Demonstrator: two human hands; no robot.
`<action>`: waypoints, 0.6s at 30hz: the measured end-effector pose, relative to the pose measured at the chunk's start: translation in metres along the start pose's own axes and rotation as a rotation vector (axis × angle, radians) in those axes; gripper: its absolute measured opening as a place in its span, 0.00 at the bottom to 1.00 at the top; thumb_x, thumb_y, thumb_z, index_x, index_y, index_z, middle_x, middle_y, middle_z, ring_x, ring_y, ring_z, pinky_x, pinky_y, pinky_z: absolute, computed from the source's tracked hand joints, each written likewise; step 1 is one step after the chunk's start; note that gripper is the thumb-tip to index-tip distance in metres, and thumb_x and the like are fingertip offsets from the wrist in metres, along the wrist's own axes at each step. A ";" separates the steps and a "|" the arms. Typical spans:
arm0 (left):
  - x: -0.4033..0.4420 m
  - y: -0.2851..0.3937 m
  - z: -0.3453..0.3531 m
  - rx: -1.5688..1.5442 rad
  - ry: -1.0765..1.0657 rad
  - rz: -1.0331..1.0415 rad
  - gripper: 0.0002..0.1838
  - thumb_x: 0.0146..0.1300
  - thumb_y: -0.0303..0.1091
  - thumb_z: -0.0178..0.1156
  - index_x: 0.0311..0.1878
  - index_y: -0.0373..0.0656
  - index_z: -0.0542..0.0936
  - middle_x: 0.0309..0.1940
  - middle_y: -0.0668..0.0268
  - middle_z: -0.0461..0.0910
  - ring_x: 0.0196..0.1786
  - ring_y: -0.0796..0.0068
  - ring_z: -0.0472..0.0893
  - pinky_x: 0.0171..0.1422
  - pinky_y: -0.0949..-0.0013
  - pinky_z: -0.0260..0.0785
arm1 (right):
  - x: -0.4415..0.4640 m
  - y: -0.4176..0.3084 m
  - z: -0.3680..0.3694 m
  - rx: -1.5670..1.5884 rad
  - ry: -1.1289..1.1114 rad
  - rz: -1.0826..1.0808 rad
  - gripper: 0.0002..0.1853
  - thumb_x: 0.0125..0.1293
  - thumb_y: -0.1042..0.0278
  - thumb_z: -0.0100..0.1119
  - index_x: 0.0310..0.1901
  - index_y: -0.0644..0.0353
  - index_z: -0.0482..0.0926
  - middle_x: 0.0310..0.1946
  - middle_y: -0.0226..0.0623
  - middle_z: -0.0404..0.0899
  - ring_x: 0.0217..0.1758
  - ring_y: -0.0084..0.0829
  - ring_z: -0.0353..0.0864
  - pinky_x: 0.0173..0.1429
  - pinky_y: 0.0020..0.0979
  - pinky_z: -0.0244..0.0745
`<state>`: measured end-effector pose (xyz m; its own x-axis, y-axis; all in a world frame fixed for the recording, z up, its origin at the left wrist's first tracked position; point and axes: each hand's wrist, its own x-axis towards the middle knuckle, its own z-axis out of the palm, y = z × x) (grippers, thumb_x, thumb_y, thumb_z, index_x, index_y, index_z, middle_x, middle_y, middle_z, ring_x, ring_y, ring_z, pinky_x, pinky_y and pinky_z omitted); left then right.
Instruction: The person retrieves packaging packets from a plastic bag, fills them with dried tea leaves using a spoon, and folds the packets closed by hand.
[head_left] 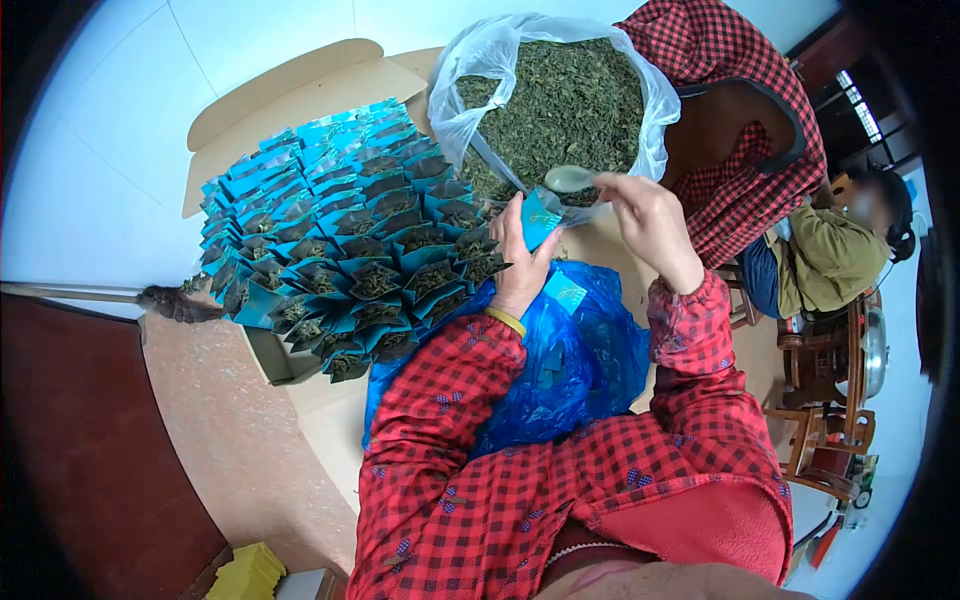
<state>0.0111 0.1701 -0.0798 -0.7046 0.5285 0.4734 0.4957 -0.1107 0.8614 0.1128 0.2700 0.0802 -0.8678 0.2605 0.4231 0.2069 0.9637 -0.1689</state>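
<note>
L hand (520, 268) pinches teal packet (540, 218) by clear bag (655, 110) of dried leaves (575, 95); R hand (650, 225) pinches spoon (570, 179) alongside, prob. for short carry. Filled pkts (375, 282) at L, open, packed tight, prob. propping e/o.

Pale, large-format tiles (90, 150) with thin dark joints spread from nine to twelve o'clock. A dark red panel (95, 420) fills eight o'clock, beside a speckled reddish-brown surface (225, 400). Bright light shows through a barred opening (860, 105) at two o'clock — and wooden chairs (815, 455) stand around four, before a pale bluish wall (905, 400).
</note>
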 end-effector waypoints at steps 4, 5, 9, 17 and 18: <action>0.000 0.000 0.000 -0.008 -0.008 0.002 0.41 0.54 0.35 0.71 0.68 0.35 0.62 0.57 0.45 0.71 0.59 0.43 0.70 0.65 0.48 0.61 | -0.008 0.042 0.037 0.265 -0.020 0.340 0.08 0.67 0.69 0.57 0.38 0.63 0.82 0.28 0.36 0.84 0.29 0.36 0.82 0.36 0.37 0.77; 0.000 0.000 0.000 -0.012 -0.005 0.005 0.41 0.54 0.35 0.71 0.68 0.35 0.62 0.57 0.45 0.71 0.59 0.43 0.70 0.65 0.48 0.61 | -0.012 0.058 0.056 0.391 -0.102 0.394 0.10 0.68 0.66 0.57 0.37 0.64 0.82 0.28 0.35 0.84 0.28 0.32 0.82 0.35 0.35 0.77; 0.000 -0.003 0.003 0.015 0.014 0.004 0.40 0.55 0.38 0.72 0.68 0.39 0.64 0.55 0.49 0.74 0.57 0.47 0.73 0.62 0.50 0.63 | 0.005 0.080 0.097 0.686 -0.303 0.727 0.14 0.71 0.62 0.56 0.35 0.64 0.83 0.27 0.31 0.84 0.27 0.20 0.81 0.30 0.29 0.78; -0.001 -0.007 0.003 0.077 -0.010 0.026 0.39 0.55 0.37 0.71 0.68 0.39 0.65 0.55 0.49 0.74 0.57 0.47 0.73 0.62 0.51 0.63 | 0.044 0.103 0.119 0.644 0.100 0.782 0.14 0.72 0.63 0.54 0.38 0.66 0.82 0.28 0.32 0.84 0.26 0.21 0.82 0.27 0.27 0.79; -0.001 -0.006 0.003 0.077 -0.011 0.026 0.39 0.55 0.37 0.71 0.68 0.39 0.65 0.55 0.49 0.74 0.57 0.47 0.73 0.62 0.51 0.63 | 0.043 0.101 0.116 0.644 0.100 0.782 0.14 0.72 0.63 0.54 0.38 0.66 0.82 0.28 0.32 0.84 0.26 0.21 0.82 0.27 0.27 0.79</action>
<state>0.0097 0.1729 -0.0860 -0.6859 0.5353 0.4929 0.5513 -0.0599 0.8322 0.0440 0.3722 -0.0217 -0.5454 0.8363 0.0560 0.3918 0.3134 -0.8650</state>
